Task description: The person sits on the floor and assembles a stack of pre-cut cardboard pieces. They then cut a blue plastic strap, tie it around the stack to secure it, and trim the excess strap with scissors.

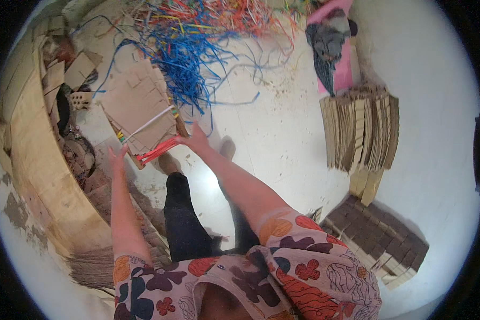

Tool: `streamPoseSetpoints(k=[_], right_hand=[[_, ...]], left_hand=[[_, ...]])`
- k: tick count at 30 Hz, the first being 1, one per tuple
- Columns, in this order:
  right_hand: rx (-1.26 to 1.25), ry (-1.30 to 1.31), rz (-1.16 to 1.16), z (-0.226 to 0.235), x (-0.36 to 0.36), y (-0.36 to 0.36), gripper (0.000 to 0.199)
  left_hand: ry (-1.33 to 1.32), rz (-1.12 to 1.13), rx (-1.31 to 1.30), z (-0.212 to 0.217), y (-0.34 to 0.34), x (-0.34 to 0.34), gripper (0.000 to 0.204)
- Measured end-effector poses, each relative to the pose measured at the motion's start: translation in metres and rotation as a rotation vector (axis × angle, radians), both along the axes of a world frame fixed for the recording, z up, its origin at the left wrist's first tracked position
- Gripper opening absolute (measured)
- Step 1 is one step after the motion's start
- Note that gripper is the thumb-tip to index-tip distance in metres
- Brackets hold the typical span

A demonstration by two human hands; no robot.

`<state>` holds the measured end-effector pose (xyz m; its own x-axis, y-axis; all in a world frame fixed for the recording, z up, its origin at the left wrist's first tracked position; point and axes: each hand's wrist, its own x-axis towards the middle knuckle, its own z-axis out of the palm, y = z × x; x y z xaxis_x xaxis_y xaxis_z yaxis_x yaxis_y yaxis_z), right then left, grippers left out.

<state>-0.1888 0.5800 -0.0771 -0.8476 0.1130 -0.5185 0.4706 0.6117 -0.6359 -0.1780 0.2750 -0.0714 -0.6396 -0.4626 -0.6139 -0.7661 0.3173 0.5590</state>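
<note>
A stack of brown cardboard pieces (133,101) lies on the floor before my feet. One white strap (149,124) crosses its top, and red straps (159,150) run along its near edge. Yellow and green strap bits show at its sides. My left hand (117,153) is beside the stack's near left corner, thumb and fingers apart. At the near right corner is my right hand (196,141), its fingers reaching the end of the red straps and its thumb spread away. Neither hand visibly grips anything.
Blue plastic straps (189,66) lie tangled beyond the stack, with red and white ones (224,16) farther back. Bundled cardboard (360,128) stands at right, near a darker brown stack (381,232). A wooden board (42,160) curves along the left. Pink sheeting (340,61) lies far right.
</note>
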Motion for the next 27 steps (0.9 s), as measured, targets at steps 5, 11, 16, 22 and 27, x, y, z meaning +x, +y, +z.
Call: streamPoseSetpoints(k=[5,11,16,22,27], right_hand=[[-0.275,-0.138,-0.032,-0.025,-0.044,-0.023,0.088],[-0.315,-0.059,0.023,-0.063,-0.048,-0.012,0.058],[-0.369,-0.024,-0.013,-0.064,-0.049,-0.012,0.057],[-0.52,0.043,-0.091,-0.02,-0.028,0.027,0.046],[-0.688,0.084,-0.182,0.058,0.011,0.058,0.035]], left_hand=[[-0.004,-0.008,0.142,-0.021,0.017,-0.034,0.08],[0.018,0.141,0.276,-0.035,0.027,-0.04,0.056],[0.154,0.465,0.437,-0.024,0.06,-0.043,0.044],[0.299,0.51,0.305,0.004,0.069,0.004,0.031],[0.328,0.353,0.224,0.129,0.122,0.005,0.032]])
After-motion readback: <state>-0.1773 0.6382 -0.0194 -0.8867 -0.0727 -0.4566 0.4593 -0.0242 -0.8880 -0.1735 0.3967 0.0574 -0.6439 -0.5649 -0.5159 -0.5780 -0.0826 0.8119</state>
